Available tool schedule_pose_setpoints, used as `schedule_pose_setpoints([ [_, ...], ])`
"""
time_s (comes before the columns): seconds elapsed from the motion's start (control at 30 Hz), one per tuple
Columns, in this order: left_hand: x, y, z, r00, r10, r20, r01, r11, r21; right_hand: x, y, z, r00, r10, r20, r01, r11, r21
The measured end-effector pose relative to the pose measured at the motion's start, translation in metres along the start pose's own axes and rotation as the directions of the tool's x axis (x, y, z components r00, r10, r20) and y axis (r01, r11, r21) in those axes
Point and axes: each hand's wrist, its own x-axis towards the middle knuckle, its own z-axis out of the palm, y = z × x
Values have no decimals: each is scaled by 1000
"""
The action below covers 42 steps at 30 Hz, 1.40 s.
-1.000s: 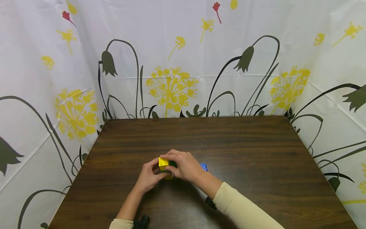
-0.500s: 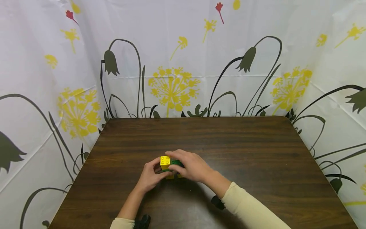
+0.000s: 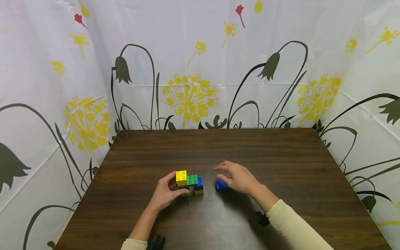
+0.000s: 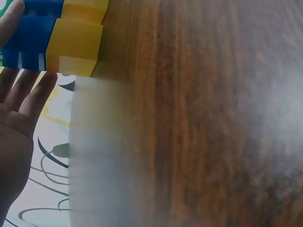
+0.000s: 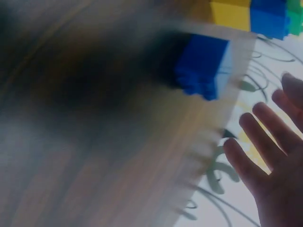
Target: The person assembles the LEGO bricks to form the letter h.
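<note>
On the table stands a stack of toy building bricks with a yellow brick (image 3: 181,178) on top, a green brick (image 3: 192,180) beside it, and blue and yellow bricks beneath. My left hand (image 3: 166,192) grips the stack's left side, thumb in front and fingers behind. The left wrist view shows the thumb against the blue part, near the lower yellow bricks (image 4: 75,47). A loose blue brick (image 3: 221,185) lies to the right, studs facing sideways in the right wrist view. Above and beside it hovers my right hand (image 3: 240,178), fingers spread and relaxed, holding nothing.
The brown wood-grain table (image 3: 265,149) extends around the bricks. Behind it and along both sides hangs a white curtain (image 3: 200,21) printed with flowers. Dark straps with camera units (image 3: 261,219) sit on the wrists.
My right hand has let go of the stack and moved right to the loose blue brick. The left hand keeps its grip; the yellow top brick sits level beside the green one.
</note>
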Motion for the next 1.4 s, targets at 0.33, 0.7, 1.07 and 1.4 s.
schedule_pose_setpoints([
  [0.33,8,-12,-5,992,124,-25,-127,984,-125,-15,18,14,986,47,160,-40,998,-42],
  [0.7,4,-12,-7,990,122,-75,-129,987,-97,-19,24,26,990,56,128,-46,996,-79],
  [1.07,8,-10,-6,988,141,-58,-146,985,-97,-18,25,18,998,55,13,-56,991,124],
  [1.4,7,-12,-8,989,143,-49,-147,982,-115,1,6,0,990,42,-132,-3,959,284],
])
